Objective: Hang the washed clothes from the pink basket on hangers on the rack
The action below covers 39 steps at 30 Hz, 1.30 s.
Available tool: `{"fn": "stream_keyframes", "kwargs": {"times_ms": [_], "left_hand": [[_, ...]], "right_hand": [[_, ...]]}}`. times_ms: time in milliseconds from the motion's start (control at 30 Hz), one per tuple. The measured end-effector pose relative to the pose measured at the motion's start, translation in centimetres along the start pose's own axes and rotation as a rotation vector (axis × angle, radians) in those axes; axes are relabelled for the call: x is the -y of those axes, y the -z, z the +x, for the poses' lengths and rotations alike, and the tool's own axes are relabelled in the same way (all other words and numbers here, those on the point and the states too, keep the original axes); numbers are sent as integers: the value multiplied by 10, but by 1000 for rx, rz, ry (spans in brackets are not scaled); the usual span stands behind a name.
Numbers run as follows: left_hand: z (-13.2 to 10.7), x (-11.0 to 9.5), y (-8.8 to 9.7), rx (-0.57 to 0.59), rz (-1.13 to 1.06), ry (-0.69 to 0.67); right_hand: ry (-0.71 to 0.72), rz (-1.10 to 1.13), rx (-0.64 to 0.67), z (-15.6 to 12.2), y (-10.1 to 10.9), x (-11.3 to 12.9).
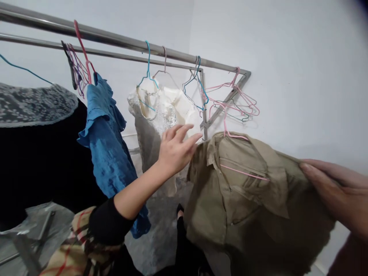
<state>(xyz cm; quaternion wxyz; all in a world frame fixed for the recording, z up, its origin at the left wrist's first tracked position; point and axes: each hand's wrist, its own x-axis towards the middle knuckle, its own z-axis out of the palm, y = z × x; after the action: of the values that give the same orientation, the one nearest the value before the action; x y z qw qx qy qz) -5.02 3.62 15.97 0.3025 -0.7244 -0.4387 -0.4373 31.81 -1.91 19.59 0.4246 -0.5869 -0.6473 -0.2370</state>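
An olive-green shirt (247, 199) sits on a pink wire hanger (238, 153), held low in front of me, off the rail. My right hand (336, 191) grips the shirt's right shoulder at the frame's right edge. My left hand (176, 147) is open, fingers spread, touching the shirt's left shoulder near the collar. Its forearm crosses in front of a blue garment (107, 153).
Two steel rails (120, 40) run overhead to a white wall corner. On them hang the blue garment, a cream lace garment (161, 115), a black garment with a grey lace collar (34, 134) and several empty wire hangers (230, 101). A plaid cloth (74, 245) lies at lower left.
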Motion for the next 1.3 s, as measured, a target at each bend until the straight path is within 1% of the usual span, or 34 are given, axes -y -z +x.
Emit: {"fn": "stream_keyframes", "kwargs": {"times_ms": [100, 167, 233, 300, 400, 567, 700, 800, 867, 933, 1000, 1067, 1133, 1200, 1267, 1300], "left_hand": [[38, -1, -14, 169, 79, -57], [55, 4, -23, 268, 139, -49], [64, 12, -25, 348, 223, -31], [67, 21, -21, 385, 313, -23], [62, 35, -11, 361, 409, -28], [47, 52, -1, 276, 411, -63], [37, 53, 3, 222, 397, -71], [29, 50, 6, 187, 363, -59], [23, 47, 7, 160, 340, -55], [15, 42, 7, 145, 307, -61], [5, 35, 8, 140, 252, -74], [-8, 24, 6, 136, 174, -87], [-24, 11, 3, 151, 74, -96], [-45, 0, -4, 194, -33, -77], [-72, -9, -15, 259, -125, -23], [-87, -12, -21, 298, -165, 13]], "right_hand": [[22, 31, -4, 8, -6, 26], [56, 79, -37, 14, -13, 43], [127, 154, -83, 22, -23, 60], [213, 200, -134, 33, -35, 77], [270, 193, -184, 59, -58, 102], [208, 253, -181, 116, -103, 142], [163, 399, -179, 161, -133, 176], [88, 422, -79, 178, -147, 202], [72, 397, 30, 176, -155, 216], [100, 362, 132, 167, -162, 226], [144, 329, 202, 153, -170, 230], [183, 339, 243, 138, -178, 229], [252, 408, 254, 122, -184, 222], [338, 502, 256, 102, -192, 208], [385, 572, 258, 77, -204, 182], [376, 587, 265, 62, -212, 165]]}}
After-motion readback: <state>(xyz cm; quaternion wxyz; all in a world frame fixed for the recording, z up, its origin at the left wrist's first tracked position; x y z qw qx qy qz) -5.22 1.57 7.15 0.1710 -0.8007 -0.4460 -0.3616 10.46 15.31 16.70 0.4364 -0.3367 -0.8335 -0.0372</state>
